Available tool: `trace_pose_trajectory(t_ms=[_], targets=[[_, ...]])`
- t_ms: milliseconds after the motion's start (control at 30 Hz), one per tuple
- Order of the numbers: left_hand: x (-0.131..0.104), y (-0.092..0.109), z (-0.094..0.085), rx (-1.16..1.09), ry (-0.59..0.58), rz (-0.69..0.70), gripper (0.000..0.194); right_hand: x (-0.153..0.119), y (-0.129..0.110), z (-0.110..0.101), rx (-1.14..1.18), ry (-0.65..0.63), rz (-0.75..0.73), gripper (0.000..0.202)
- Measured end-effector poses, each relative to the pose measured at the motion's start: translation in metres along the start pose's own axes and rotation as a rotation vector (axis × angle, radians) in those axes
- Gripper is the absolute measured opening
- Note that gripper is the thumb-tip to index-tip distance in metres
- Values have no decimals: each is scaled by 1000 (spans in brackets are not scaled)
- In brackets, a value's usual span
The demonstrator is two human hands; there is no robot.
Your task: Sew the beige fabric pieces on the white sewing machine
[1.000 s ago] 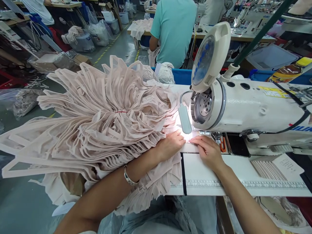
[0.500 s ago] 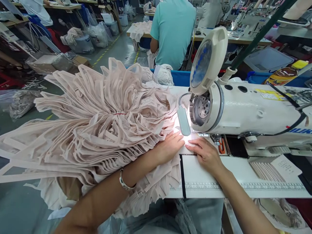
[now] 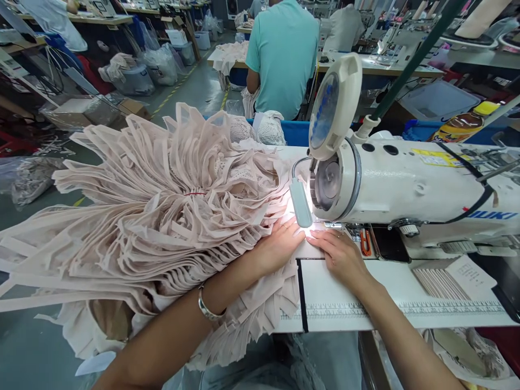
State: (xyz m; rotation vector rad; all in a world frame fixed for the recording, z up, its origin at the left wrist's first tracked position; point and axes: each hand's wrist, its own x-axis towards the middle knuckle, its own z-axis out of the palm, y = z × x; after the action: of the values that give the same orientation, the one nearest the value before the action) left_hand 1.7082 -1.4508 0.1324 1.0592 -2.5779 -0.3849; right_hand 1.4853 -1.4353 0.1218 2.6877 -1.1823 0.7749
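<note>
The person's left hand (image 3: 280, 246) lay palm down with its fingers stretched forward and only slightly parted, their tips touching pale pink cloth at the foot of the sewing machine's small lamp (image 3: 301, 203); the hand was at seven o'clock from that lamp. At five o'clock from it came the right hand (image 3: 343, 254), flatter, its fingers long and held close together, the tips reaching in toward ten o'clock until they nearly met those of the left. Glare washed out the spot between them, so whether either thumb pinched the cloth from below could not be told. The big heap of pale pink garments (image 3: 182, 189), gathered near its middle by a red tie (image 3: 195, 193), spread toward ten o'clock from the left hand and ran right up to its fingers, with the forearm lying against its lower edge and a silver bangle (image 3: 207, 306) around that arm. The white sewing machine (image 3: 390, 179) stood at one o'clock from the right hand, an orange-handled tool (image 3: 365, 242) lay just beside it at two o'clock, and a printed ruler (image 3: 442, 309) crossed the table beneath its forearm.
</note>
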Motion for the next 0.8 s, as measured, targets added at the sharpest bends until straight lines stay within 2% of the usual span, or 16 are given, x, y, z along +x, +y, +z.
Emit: trace_pose_trajectory(t_ms=[133, 333, 467, 633, 800], targets=[[3, 0, 0, -11, 10, -54, 30, 0, 0, 3, -46, -17, 22, 52], [6, -4, 7, -27, 45, -87, 34, -3, 3, 8, -109, -147, 112, 58], [9, -5, 9, -61, 76, -178, 35, -3, 4, 11, -170, -209, 130, 58], [14, -1, -3, -111, 37, -200, 26, -1, 3, 13, -267, -255, 122, 63], [19, 2, -15, -133, -34, -202, 11, -1, 3, 13, -239, -253, 67, 66]])
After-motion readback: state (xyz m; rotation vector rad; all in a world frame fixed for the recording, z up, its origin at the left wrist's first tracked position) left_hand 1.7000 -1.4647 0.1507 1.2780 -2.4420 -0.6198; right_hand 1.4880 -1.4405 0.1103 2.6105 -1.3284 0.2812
